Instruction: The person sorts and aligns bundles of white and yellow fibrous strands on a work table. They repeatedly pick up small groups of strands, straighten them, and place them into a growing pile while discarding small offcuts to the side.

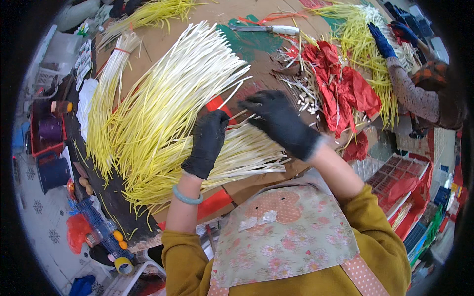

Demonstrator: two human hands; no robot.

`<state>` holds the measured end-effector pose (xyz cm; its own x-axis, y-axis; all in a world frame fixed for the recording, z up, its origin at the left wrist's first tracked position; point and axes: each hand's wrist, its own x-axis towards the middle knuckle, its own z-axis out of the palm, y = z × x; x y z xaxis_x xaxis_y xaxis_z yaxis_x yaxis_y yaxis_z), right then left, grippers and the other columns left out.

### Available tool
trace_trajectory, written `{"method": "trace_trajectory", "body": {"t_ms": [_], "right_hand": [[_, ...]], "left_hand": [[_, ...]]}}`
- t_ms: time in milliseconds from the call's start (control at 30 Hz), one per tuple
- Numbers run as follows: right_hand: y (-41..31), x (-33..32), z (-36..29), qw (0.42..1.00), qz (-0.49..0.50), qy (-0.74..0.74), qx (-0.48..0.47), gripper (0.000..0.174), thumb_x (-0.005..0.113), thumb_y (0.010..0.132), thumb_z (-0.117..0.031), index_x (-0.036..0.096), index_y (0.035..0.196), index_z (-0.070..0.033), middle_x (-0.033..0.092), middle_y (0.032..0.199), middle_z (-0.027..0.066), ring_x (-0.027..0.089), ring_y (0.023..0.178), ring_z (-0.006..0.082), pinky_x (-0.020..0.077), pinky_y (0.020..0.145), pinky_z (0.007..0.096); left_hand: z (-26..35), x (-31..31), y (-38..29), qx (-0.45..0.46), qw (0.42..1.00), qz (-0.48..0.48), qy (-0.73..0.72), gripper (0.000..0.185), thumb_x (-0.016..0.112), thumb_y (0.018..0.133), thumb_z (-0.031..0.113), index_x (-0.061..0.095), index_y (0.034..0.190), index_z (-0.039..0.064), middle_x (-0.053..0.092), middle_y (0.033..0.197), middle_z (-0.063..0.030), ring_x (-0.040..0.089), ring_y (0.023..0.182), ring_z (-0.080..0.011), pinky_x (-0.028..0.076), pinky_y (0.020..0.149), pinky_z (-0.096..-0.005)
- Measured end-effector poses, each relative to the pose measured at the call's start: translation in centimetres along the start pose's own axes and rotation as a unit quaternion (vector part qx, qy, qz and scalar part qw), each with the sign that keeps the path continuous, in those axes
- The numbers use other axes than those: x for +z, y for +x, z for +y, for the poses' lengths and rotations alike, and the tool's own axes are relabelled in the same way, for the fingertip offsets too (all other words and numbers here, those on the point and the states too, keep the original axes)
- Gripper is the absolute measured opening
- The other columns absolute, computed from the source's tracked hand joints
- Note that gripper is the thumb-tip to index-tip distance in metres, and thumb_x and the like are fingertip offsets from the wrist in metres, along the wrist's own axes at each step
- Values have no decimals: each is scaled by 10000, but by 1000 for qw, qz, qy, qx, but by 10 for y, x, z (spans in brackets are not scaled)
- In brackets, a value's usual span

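Note:
Long pale stalks, white at one end and yellow at the other, look like blanched garlic chives (pixel 166 88) and lie in a broad fanned heap on cardboard. My left hand (pixel 209 138), in a black glove, is closed around a stalk at the heap's right side. My right hand (pixel 283 120), also black-gloved and blurred, is just to the right, its fingers near a thin stalk end; whether it pinches that end I cannot tell. Below both hands lies a second layer of stalks (pixel 248 153). A bundle tied with a red band (pixel 118 55) rests at the left.
A knife with a white handle (pixel 285 29) lies beyond my hands. Cut white ends (pixel 305 101) and crumpled red sheeting (pixel 329 74) are at the right. A co-worker's blue-gloved hand (pixel 383 42) touches another heap at the far right. Plastic crates (pixel 400 170) stand below the table at the right.

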<state>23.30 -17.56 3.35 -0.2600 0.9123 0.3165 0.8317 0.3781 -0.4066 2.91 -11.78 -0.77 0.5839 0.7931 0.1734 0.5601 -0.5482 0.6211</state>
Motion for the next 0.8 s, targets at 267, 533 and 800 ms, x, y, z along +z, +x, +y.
{"method": "trace_trajectory", "body": {"t_ms": [267, 533, 800], "right_hand": [[51, 53, 16, 966, -176, -71, -176, 111, 579, 744, -154, 662, 805, -111, 590, 777, 95, 600, 773, 286, 460, 704, 390], [16, -8, 93, 978, -199, 6, -57, 116, 600, 767, -109, 671, 849, -71, 607, 804, 119, 604, 775, 317, 491, 685, 388], [8, -38, 74, 993, -58, 85, 62, 169, 600, 779, -42, 674, 931, -46, 621, 829, 128, 599, 795, 291, 468, 730, 370]], "left_hand": [[-16, -10, -22, -37, 999, 35, -11, 133, 622, 806, 87, 684, 917, 48, 647, 830, -155, 610, 754, -333, 477, 653, -405], [-29, -10, -20, -27, 1000, 0, 4, 110, 619, 793, 76, 680, 884, 59, 626, 741, -161, 606, 674, -329, 472, 591, -398], [-23, -11, -16, -35, 999, 5, 22, 120, 640, 773, 77, 690, 879, 51, 622, 723, -170, 604, 669, -338, 473, 599, -413]]}}
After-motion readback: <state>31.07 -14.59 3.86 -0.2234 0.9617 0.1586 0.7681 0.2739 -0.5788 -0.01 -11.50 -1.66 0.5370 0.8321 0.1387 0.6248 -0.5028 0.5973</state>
